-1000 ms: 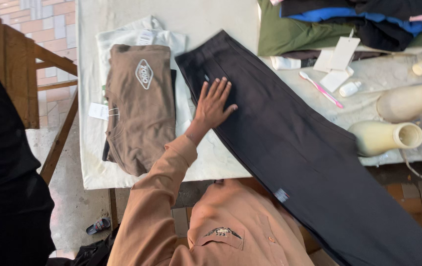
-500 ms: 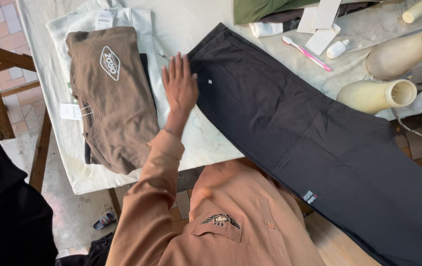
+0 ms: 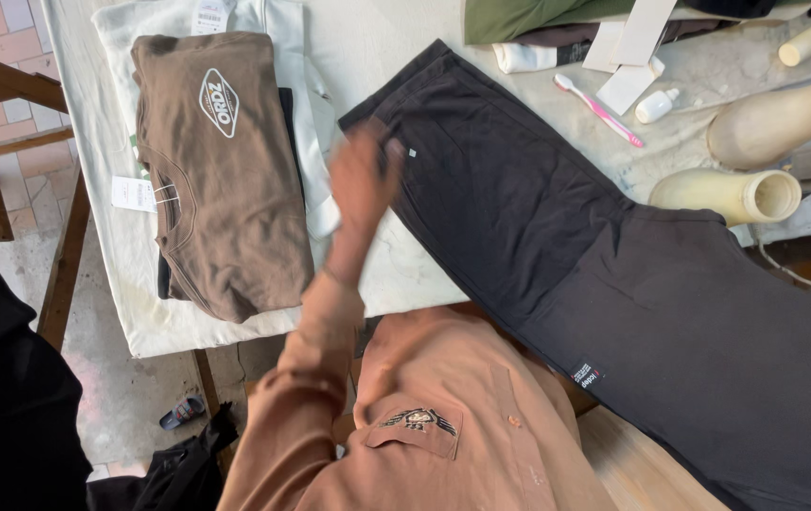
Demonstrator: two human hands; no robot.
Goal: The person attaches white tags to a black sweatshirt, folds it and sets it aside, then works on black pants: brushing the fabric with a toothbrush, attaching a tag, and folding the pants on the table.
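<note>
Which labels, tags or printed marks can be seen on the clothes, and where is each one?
Printed emblem: white oval on the folded brown shirt.
Hang tag: white rectangle at that shirt's neck, left edge.
Paper tag: white, on the pale garment at the top.
Woven label: small, black, on the edge of the black trousers.
Embroidered patch: dark, on the orange shirt's pocket.

This looks like a small garment workshop or pressing room. A padded worktop (image 3: 377, 38) under a stained white cloth carries black trousers (image 3: 557, 218) spread flat, and at nine o'clock sits a folded brown T-shirt (image 3: 221, 180) with a hang tag (image 3: 133, 193). More folded clothes (image 3: 538, 19) pile up at twelve o'clock. Cream plastic thread cones (image 3: 732, 194) lie at three o'clock.
</note>
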